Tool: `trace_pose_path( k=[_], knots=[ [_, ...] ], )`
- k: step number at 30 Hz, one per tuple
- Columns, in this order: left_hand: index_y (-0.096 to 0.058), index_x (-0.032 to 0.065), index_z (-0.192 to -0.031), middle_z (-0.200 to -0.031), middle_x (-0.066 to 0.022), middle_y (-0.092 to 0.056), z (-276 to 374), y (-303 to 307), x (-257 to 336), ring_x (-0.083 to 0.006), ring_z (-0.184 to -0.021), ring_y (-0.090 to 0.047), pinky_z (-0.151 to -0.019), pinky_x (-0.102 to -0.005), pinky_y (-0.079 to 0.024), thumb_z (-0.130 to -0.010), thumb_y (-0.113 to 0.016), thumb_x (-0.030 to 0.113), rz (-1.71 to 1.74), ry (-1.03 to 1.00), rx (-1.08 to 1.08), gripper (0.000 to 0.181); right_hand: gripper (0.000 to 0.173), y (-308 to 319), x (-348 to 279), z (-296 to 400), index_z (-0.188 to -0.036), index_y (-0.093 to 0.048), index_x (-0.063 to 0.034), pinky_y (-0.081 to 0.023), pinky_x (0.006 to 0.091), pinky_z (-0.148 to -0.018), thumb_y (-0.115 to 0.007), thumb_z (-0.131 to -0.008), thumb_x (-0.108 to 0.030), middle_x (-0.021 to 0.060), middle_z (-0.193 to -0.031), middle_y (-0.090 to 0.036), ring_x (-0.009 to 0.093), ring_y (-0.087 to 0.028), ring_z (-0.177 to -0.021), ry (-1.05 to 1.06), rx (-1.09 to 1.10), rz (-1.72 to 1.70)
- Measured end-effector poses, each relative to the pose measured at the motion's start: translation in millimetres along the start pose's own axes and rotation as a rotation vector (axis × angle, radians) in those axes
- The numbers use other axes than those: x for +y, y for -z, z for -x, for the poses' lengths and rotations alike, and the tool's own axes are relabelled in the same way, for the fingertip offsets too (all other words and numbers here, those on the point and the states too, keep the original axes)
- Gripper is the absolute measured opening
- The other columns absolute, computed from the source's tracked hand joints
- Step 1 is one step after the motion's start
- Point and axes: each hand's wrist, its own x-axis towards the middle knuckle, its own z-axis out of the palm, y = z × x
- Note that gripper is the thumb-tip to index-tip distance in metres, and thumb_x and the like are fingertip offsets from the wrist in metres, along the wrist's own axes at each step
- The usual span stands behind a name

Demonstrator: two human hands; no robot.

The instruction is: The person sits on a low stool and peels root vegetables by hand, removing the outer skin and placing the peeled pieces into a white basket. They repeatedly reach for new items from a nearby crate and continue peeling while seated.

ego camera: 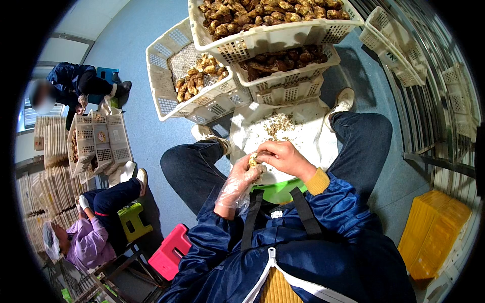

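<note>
My left hand [239, 175], in a clear plastic glove, grips a small pale-and-brown mushroom [253, 160]. The fingertips of my right hand [286, 156] are bent in close against that mushroom; whether they hold anything is hidden. Below both hands a white sheet [242, 132] is spread between my feet, with brown scraps [279, 127] scattered on it. Beyond it, a tilted white crate [161, 75] holds some cleaned-looking mushrooms [191, 85]. A crate [273, 39] heaped with brown mushrooms [265, 15] rests above another crate [291, 72] of darker ones.
Metal racking [413, 125] with white crates [394, 49] runs along the right, near a yellow bin [432, 231]. A pink stool [170, 252] is at my left. Two people, one in a purple top [89, 242], sit on the left around stacked crates [102, 142].
</note>
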Motion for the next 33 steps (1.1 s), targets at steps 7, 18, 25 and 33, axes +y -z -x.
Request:
trace_pose_path(
  k=[7,18,25,33],
  knots=[
    [-0.050,-0.0006,-0.130,-0.094,0.0015,-0.055,-3,2,-4,-0.0056,-0.076,-0.048,-0.066,-0.0224,-0.041,-0.089,-0.060,0.020,-0.015,-0.054,0.022,0.046,0.016,4,3,-1,-0.097,-0.064,-0.0021,-0.053,0.0311,-0.065,-0.068,-0.084,-0.010,0.0134,-0.084,-0.069,0.024,-0.069,-0.076,-0.082,0.079,0.009],
    [-0.050,0.0013,-0.127,-0.089,0.0014,-0.055,0,-9,8,-0.0072,-0.071,-0.051,-0.062,-0.0212,-0.041,-0.085,-0.062,0.011,0.083,-0.007,0.038,0.045,0.015,5,6,-1,-0.099,-0.064,-0.0023,-0.051,0.0312,-0.068,-0.065,-0.085,-0.008,0.0098,-0.087,-0.067,0.023,-0.065,-0.076,0.012,-0.043,0.058],
    [-0.050,0.0012,-0.129,-0.089,0.0015,-0.056,-1,-9,8,-0.0068,-0.068,-0.049,-0.060,-0.0211,-0.041,-0.083,-0.060,0.008,0.132,-0.006,0.037,0.047,0.012,-2,16,2,-0.091,-0.067,-0.0019,-0.050,0.0324,-0.067,-0.067,-0.085,-0.013,0.0095,-0.081,-0.064,0.023,-0.063,-0.075,-0.009,-0.056,0.027],
    [-0.049,0.0012,-0.129,-0.084,0.0021,-0.055,-1,-8,7,-0.0063,-0.064,-0.049,-0.057,-0.0208,-0.041,-0.084,-0.059,0.008,0.171,0.019,0.038,0.047,0.011,5,10,0,-0.085,-0.066,-0.0018,-0.049,0.0339,-0.060,-0.068,-0.083,-0.013,0.0121,-0.074,-0.063,0.025,-0.063,-0.066,-0.029,0.049,0.179]
  ],
)
